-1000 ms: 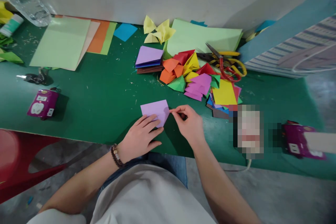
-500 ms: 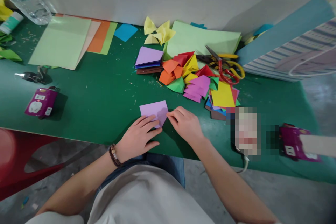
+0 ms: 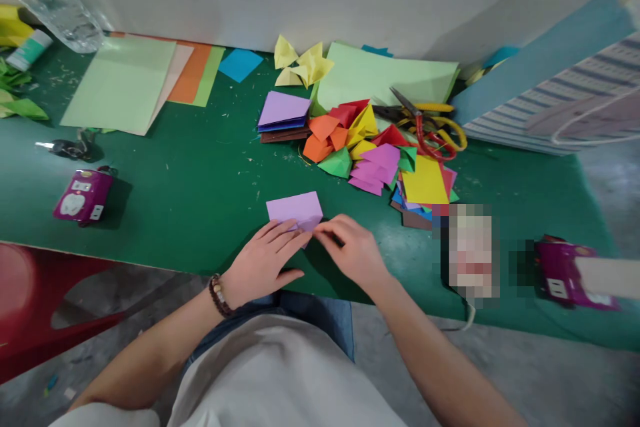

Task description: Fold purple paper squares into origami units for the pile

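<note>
A light purple paper square lies on the green table near its front edge. My left hand rests flat on the paper's near corner, fingers stretched out, a bead bracelet on the wrist. My right hand is at the paper's right corner, its fingertips pinched on the folded edge and touching the left fingertips.
A heap of folded coloured papers and scissors lies behind. A purple paper stack, large pale green sheets, a purple box, a plastic bottle and a striped bag stand around. A red stool sits at left.
My right hand has moved left and down along the paper's right edge, from a raised pinch to pressing the corner beside my left fingertips. The left hand stays put.
</note>
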Motion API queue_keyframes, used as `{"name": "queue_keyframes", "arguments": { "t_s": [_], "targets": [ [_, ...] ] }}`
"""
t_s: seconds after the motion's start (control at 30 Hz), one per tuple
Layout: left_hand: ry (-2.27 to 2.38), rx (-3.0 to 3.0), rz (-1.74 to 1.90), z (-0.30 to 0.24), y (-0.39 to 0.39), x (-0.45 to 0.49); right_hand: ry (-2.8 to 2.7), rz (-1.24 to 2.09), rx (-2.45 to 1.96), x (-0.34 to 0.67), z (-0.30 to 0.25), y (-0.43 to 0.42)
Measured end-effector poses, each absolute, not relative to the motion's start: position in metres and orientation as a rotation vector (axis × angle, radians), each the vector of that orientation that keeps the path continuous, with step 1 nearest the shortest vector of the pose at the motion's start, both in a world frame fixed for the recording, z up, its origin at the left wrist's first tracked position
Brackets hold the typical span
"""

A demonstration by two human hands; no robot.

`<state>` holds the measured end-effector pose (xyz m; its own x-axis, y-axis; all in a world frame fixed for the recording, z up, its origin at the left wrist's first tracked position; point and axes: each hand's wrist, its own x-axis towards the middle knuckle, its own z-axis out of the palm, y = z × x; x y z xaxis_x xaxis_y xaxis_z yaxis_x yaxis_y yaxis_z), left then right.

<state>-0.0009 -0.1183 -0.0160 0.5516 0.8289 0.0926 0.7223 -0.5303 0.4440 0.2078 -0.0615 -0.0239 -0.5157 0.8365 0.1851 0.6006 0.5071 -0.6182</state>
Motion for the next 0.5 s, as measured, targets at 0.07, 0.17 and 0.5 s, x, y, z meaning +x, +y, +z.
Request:
{"name": "queue_keyframes", "arguments": {
  "t_s": [0.07,0.17,0.5],
  "targets": [
    [1.256,2.457,0.404,-0.016,-0.118,-0.001,-2.240,0.574,-1.300,0.209,-0.024,-0.052],
    [1.242,2.476,0.406,-0.015,-0.118,-0.001,-2.292,0.435,-1.372,0.209,-0.027,-0.041],
    [1.153,2.639,0.408,-0.004,-0.101,-0.017,-2.409,0.465,-1.089,0.233,-0.026,-0.014]
  ]
}}
